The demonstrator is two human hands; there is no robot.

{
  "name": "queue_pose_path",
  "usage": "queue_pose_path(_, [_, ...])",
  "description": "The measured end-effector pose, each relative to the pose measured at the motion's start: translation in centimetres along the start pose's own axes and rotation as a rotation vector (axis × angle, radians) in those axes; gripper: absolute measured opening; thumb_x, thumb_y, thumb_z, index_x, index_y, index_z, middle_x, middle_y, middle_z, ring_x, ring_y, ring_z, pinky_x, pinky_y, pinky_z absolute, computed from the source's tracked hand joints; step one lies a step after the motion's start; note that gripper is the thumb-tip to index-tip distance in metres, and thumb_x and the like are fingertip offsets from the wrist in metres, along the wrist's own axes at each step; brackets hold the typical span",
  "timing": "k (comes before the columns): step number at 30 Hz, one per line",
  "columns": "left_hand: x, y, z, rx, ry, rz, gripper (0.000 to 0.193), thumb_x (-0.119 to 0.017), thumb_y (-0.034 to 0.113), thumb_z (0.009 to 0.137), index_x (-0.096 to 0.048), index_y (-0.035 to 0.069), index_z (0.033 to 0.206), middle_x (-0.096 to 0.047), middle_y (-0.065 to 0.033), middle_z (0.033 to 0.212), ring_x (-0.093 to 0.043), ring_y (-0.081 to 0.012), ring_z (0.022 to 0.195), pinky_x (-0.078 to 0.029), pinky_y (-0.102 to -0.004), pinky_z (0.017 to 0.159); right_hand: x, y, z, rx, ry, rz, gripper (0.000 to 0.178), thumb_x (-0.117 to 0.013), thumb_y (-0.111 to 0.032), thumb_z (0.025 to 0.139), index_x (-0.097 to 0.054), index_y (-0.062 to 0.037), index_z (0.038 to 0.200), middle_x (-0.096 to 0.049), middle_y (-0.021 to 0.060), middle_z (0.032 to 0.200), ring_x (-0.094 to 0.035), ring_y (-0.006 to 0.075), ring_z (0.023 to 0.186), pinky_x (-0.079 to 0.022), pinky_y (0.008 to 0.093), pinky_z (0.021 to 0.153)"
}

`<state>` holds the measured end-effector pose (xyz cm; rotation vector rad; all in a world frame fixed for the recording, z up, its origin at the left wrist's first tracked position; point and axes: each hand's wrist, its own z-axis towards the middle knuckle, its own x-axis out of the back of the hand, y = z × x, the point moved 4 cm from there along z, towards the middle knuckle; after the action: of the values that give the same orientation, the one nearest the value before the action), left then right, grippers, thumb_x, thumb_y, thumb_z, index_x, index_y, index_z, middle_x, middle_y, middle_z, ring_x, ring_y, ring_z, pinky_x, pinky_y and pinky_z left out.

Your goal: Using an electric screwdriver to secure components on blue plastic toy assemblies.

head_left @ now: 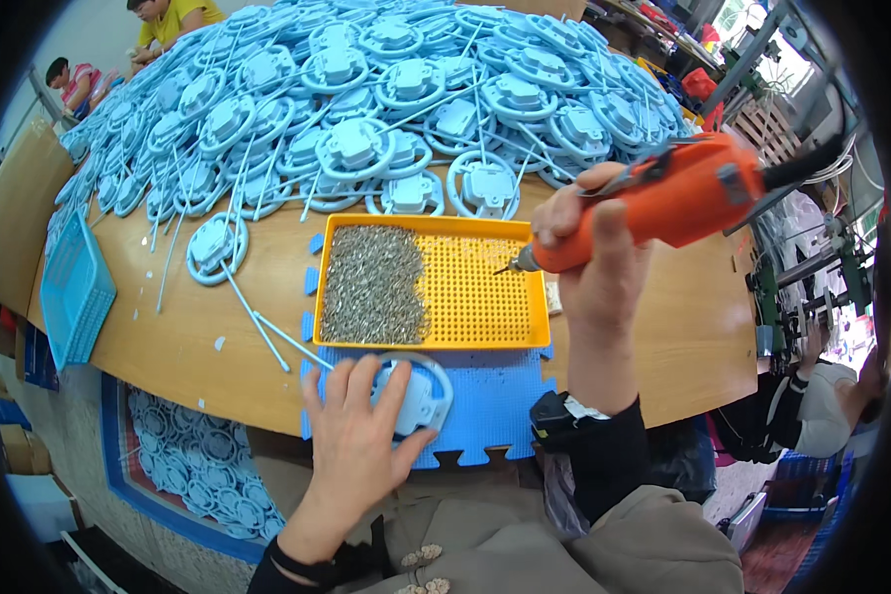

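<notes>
orange screwdriver (663,203) clamped in right hand (589,262), tip down-left (over yellow tray (485,297)); left hand (356,436) spread on blue part (421,391)

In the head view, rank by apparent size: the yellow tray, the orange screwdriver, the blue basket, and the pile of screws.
1. Yellow tray
2. Orange screwdriver, though it is nearer the camera
3. Blue basket and pile of screws: too alike to rank
</notes>
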<state>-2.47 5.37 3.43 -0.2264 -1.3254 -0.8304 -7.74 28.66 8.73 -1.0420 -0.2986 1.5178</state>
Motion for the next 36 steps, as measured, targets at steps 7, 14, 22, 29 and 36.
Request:
queue_pose_path(7, [-2.6, -0.1, 0.0, 0.157, 0.124, -0.158, 0.064, -0.082, 0.039, 0.059, -0.052, 0.003, 0.103, -0.048, -0.0126, 0.11, -0.044, -0.0314, 0.107, -0.024, -0.057, 0.101, -4.3, -1.9, -5.2, -0.134, -0.203, -0.14, 0.048, -0.07, -0.041, 0.084, -0.047, -0.0049, 0.107, -0.055, 0.0064, 0.072, -0.052, 0.0173, 0.058, -0.044, 0.0289, 0.053])
queue_pose_path(14, [-1.8, -0.1, -0.4, 0.181, 0.159, -0.131, 0.067, -0.084, 0.037, 0.056, -0.052, 0.003, 0.104, -0.047, -0.0128, 0.107, -0.044, -0.032, 0.105, -0.028, -0.0498, 0.098, -0.1, 1.2, -1.4, -0.038, 0.012, -0.207, 0.035, -0.069, -0.026, 0.087, -0.049, -0.004, 0.104, -0.055, 0.007, 0.073, -0.053, 0.0172, 0.062, -0.046, 0.0315, 0.061])
queue_pose_path(22, [-1.4, -0.3, -0.9, 0.145, -0.005, -0.114, 0.076, -0.083, 0.042, 0.058, -0.054, 0.005, 0.117, -0.048, -0.0119, 0.113, -0.047, -0.0298, 0.106, -0.019, -0.0581, 0.105, 2.6, 3.6, 0.2, -0.035, 0.098, -0.207, 0.033, -0.072, -0.023, 0.085, -0.049, -0.0063, 0.101, -0.056, 0.0049, 0.07, -0.055, 0.0157, 0.061, -0.046, 0.0316, 0.06])
queue_pose_path(29, [-1.8, -0.4, -0.7, 0.18, -0.003, -0.095, 0.074, -0.083, 0.042, 0.058, -0.054, 0.006, 0.116, -0.048, -0.0122, 0.111, -0.047, -0.0292, 0.106, -0.018, -0.0602, 0.105, 2.7, 4.6, 0.3, -0.079, 0.107, -0.203, 0.03, -0.074, -0.023, 0.084, -0.051, -0.0081, 0.097, -0.056, 0.0043, 0.069, -0.054, 0.0154, 0.06, -0.045, 0.0309, 0.058])
queue_pose_path(36, [-1.7, -0.2, -0.8, 0.173, 0.023, -0.075, 0.074, -0.083, 0.044, 0.058, -0.054, 0.006, 0.115, -0.048, -0.0121, 0.109, -0.046, -0.0293, 0.106, -0.018, -0.0599, 0.105, 2.9, 4.7, 0.3, -0.072, 0.112, -0.177, 0.03, -0.073, -0.023, 0.084, -0.051, -0.0081, 0.096, -0.056, 0.0046, 0.069, -0.054, 0.0155, 0.058, -0.045, 0.0312, 0.058])
